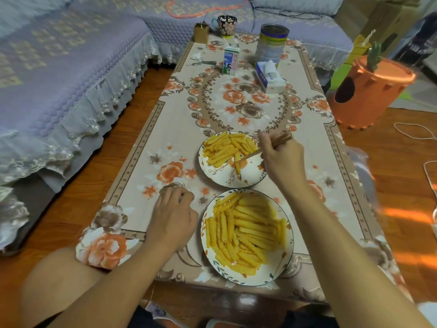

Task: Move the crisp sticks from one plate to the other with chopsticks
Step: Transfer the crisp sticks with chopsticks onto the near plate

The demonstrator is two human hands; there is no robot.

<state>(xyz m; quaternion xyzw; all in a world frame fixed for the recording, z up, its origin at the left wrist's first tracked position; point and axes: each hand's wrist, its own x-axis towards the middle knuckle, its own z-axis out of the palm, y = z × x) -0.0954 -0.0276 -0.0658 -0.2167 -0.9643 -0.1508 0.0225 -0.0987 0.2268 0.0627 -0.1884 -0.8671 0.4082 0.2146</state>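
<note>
on the floral counter (179, 110), my right hand (281, 159) grips chopsticks (255, 152) pinching a crisp stick (237, 165) over the far plate (212, 171); my left hand (173, 215) rests loosely curled, holding nothing.

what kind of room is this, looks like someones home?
Most likely a home living room. A long low table under a floral tablecloth stands beside a sofa with a quilted lilac cover, and household bits sit on the table's far end: a tissue box, a milk carton and a mug.
</note>
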